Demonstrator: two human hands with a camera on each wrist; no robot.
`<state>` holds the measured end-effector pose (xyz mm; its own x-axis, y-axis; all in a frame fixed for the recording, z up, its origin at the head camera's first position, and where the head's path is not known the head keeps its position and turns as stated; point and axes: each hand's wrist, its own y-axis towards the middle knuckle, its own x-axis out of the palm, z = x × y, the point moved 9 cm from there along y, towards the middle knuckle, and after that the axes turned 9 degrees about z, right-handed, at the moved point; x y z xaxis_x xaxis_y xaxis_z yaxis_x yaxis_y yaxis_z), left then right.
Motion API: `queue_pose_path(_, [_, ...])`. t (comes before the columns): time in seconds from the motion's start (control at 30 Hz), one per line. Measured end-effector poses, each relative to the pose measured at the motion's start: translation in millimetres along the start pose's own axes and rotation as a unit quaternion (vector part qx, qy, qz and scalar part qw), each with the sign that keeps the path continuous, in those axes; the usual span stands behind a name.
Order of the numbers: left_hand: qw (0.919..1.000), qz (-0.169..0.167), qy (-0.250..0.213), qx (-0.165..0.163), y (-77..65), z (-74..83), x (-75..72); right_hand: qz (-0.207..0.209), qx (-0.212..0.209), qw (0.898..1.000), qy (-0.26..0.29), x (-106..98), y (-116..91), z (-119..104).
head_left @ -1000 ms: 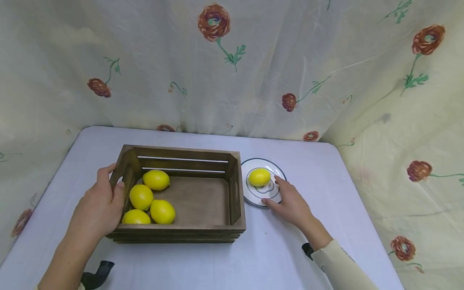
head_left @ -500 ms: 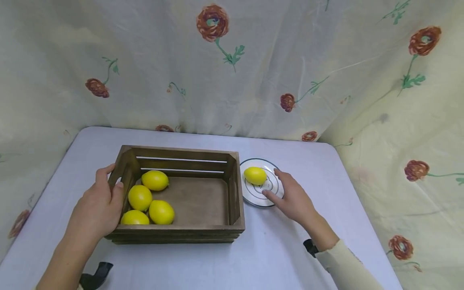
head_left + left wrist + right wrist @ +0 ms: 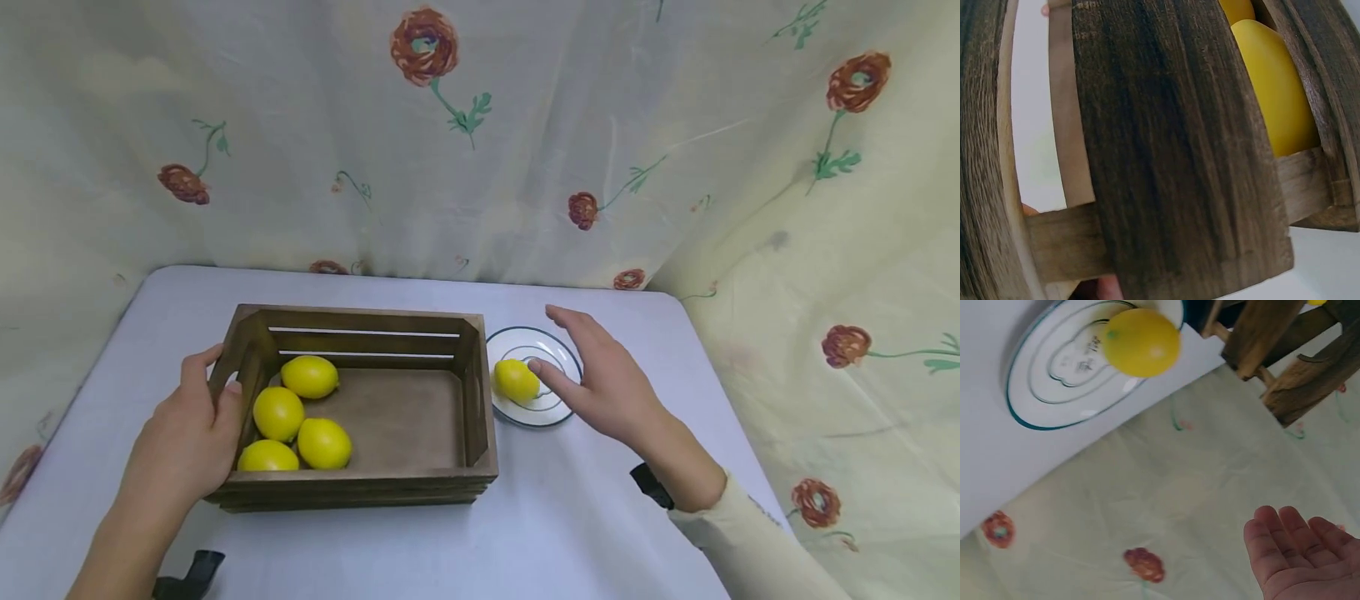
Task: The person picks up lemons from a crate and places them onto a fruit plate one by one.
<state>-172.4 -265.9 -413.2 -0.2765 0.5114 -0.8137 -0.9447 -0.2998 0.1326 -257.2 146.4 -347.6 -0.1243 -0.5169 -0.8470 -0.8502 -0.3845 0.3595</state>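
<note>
My left hand [image 3: 176, 442] grips the left end of a brown slatted wooden crate [image 3: 360, 492], thumb at its end wall. Several yellow lemons [image 3: 278, 414] lie at the crate's left side. Crate slats [image 3: 1172, 150] fill the left wrist view, a lemon [image 3: 1275, 87] showing between them. Beside the crate's right end is a white plate [image 3: 551, 412] with a dark rim line, bearing one lemon [image 3: 516, 381] on its left part. My right hand [image 3: 611, 379] hovers over the plate's right side, fingers extended and holding nothing; its spread fingers [image 3: 1266, 547] show in the right wrist view.
A white cloth covers the table [image 3: 555, 517]. Behind and to the right hangs a pale curtain [image 3: 510, 192] with red flowers. The plate stands close against the crate's right end. A black strap [image 3: 651, 485] is on my right wrist.
My right hand has drawn up and away from the lemon, its fingers opening wider. The lemon on the plate has shifted slightly left and turned. My left hand keeps its grip on the crate.
</note>
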Motion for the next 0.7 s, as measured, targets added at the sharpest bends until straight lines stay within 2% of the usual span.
queue_pose_path(0.33, [1.0,0.003,-0.002,-0.002,0.4,1.2,0.4,-0.034,-0.09,0.995,-0.001,4,20,-59])
queue_pose_path(0.7, [0.9999,0.007,-0.004,-0.007,-0.5,-1.8,0.0,-0.077,-0.194,0.978,-0.005,13,51,-130])
